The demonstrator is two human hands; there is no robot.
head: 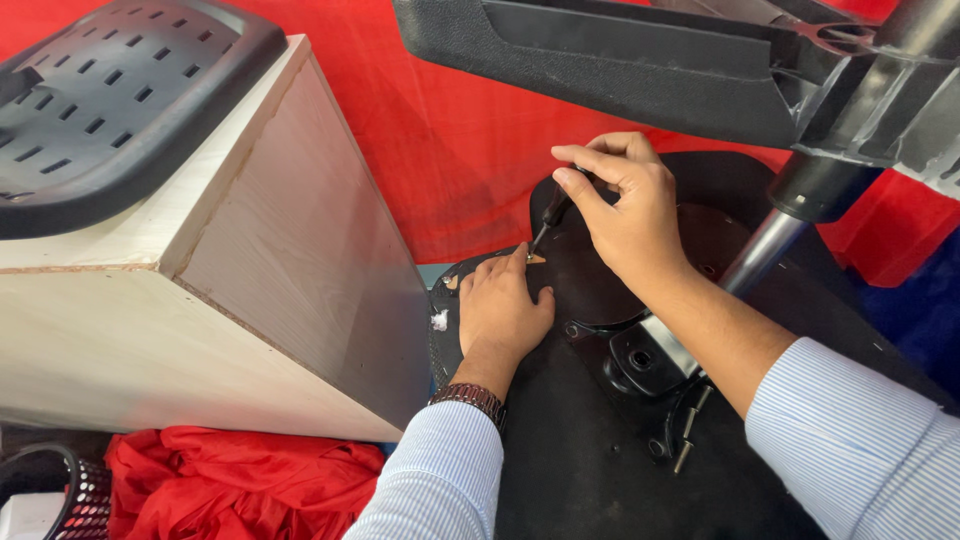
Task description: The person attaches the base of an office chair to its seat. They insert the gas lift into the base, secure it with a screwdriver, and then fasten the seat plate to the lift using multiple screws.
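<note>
My right hand (625,210) grips a black-handled screwdriver (551,214) whose thin tip points down at the edge of a black seat underside (590,460). My left hand (497,308) lies flat on that panel with its index finger beside the tip, next to a small bare wood patch (536,259). A black metal mounting plate (645,355) with a chrome gas-lift column (760,250) is fixed on the panel, just right of my hands. Two loose screws (688,430) rest near the plate. I wear a watch on my left wrist.
A pale wooden box (250,290) stands at left, with a black perforated plastic backrest (110,100) on top. A black armrest piece (620,60) hangs above my hands. Red cloth (440,130) covers the floor behind and lies bunched at bottom left, beside a basket (75,495).
</note>
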